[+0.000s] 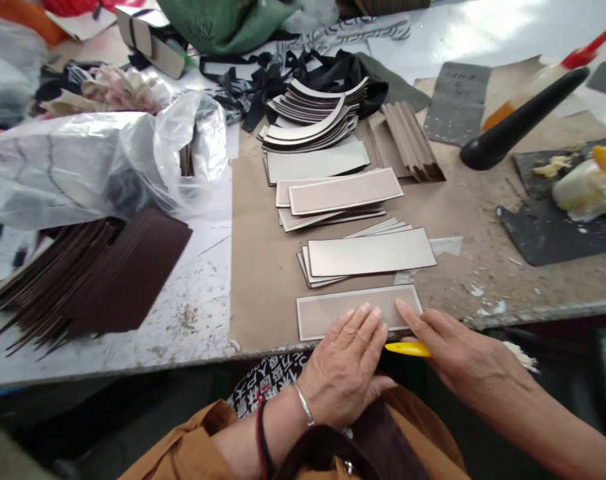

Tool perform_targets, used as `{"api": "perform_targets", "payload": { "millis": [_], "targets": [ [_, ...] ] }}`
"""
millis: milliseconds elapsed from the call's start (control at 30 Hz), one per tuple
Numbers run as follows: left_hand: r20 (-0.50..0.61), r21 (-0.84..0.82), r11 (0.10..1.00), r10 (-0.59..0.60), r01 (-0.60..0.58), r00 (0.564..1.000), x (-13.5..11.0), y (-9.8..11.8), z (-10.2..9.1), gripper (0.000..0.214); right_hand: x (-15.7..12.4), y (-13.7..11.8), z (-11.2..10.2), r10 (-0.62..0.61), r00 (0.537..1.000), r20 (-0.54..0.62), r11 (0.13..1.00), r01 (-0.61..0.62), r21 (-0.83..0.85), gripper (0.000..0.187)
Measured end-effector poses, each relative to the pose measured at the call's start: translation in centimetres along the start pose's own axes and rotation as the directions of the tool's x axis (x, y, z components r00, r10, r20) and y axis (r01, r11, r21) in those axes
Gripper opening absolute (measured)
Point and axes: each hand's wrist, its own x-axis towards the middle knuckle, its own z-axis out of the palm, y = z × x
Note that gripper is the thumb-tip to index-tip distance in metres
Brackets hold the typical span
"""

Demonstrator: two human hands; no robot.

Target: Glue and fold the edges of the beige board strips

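Note:
A flat rectangular panel [333, 317] with a pinkish-beige face and a pale border lies at the table's front edge. My left hand [347, 360] rests flat on its lower middle, fingers stretched out. At the panel's right end, my right hand [450, 340] presses the index fingertip on the face. The same hand holds a narrow yellow plastic tool [409, 349], whose rounded tip points left; its other end is hidden in the palm. Just beyond lies a small fanned stack of white-faced panels [373, 253]. Behind that is a stack of beige panels [346, 192].
Curved strips [307, 133] and folded brown pieces [410, 141] are piled farther back. Dark brown sheets [133, 273] fan out at left beside a clear plastic bag [97, 160]. On the right stand a black tapered tool [525, 120] and a glue-smeared pot [590, 183].

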Motion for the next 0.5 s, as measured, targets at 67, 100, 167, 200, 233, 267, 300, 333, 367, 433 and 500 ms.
{"api": "perform_targets", "payload": {
  "millis": [67,100,167,200,233,267,300,333,367,433,500],
  "targets": [
    [-0.013,0.008,1.0,0.001,-0.001,1.0,0.1,0.1,0.4,0.06,-0.2,0.0,-0.2,0.078,0.997,0.011,0.996,-0.078,0.048,0.043],
    [-0.02,0.019,1.0,0.003,-0.002,1.0,0.1,0.1,0.5,0.06,-0.3,0.1,-0.3,0.137,0.99,0.016,0.987,-0.138,0.081,0.039],
    [-0.031,0.042,0.999,0.014,-0.012,0.999,0.1,0.1,0.8,0.059,-0.3,0.3,-0.2,0.274,0.961,0.043,0.947,-0.277,0.161,0.03],
    [-0.035,0.051,0.999,0.02,-0.018,0.999,0.1,0.0,0.9,0.058,-0.3,0.5,-0.2,0.335,0.94,0.06,0.917,-0.341,0.21,0.026],
    [-0.039,0.059,0.998,0.025,-0.023,0.999,0.1,0.0,1.0,0.058,-0.1,0.6,-0.2,0.386,0.919,0.075,0.881,-0.392,0.264,0.023],
    [-0.04,0.064,0.998,0.028,-0.025,0.999,0.2,0.0,1.0,0.058,0.1,0.8,-0.2,0.424,0.901,0.095,0.843,-0.431,0.321,0.02],
    [-0.039,0.069,0.997,0.03,-0.028,0.999,0.2,0.0,1.0,0.058,0.3,1.0,-0.3,0.452,0.884,0.122,0.802,-0.463,0.377,0.017],
    [-0.038,0.074,0.997,0.032,-0.029,0.999,0.2,0.0,1.0,0.058,0.6,1.2,-0.4,0.475,0.866,0.155,0.759,-0.493,0.426,0.015],
    [-0.037,0.08,0.996,0.033,-0.03,0.999,0.2,0.0,1.0,0.058,0.9,1.3,-0.5,0.495,0.847,0.194,0.713,-0.523,0.466,0.013],
    [-0.039,0.089,0.995,0.037,-0.033,0.999,0.3,0.0,1.0,0.057,1.4,1.7,-0.6,0.528,0.802,0.28,0.625,-0.59,0.512,0.014],
    [-0.042,0.096,0.995,0.039,-0.035,0.998,0.2,0.1,1.0,0.057,1.8,1.9,-0.6,0.549,0.768,0.33,0.57,-0.633,0.525,0.018]
  ]
}}
